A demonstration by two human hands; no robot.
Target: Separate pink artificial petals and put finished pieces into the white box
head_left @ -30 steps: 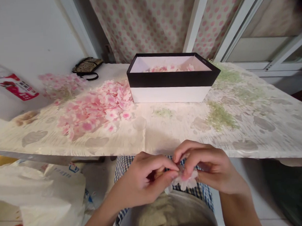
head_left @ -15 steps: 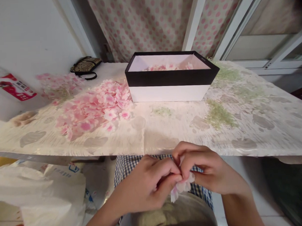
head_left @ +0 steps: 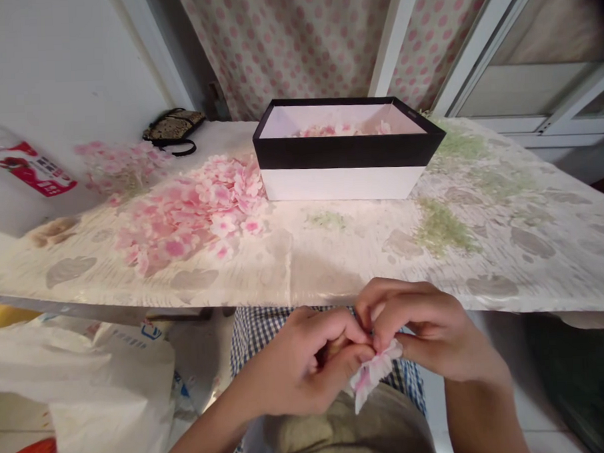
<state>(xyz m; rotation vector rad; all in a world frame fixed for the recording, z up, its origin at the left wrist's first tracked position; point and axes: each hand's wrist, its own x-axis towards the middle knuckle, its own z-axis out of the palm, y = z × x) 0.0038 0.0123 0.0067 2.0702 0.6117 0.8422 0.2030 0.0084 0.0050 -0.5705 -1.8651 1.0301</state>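
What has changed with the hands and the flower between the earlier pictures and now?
The left hand and the right hand have shifted slightly toward the right of the view, and their fingers still pinch the pale pink artificial flower. The flower, spread wider before, is now gathered narrower and hangs tilted below the fingers. Nothing was let go. The black-and-white box and the pile of pink petals stayed in place.
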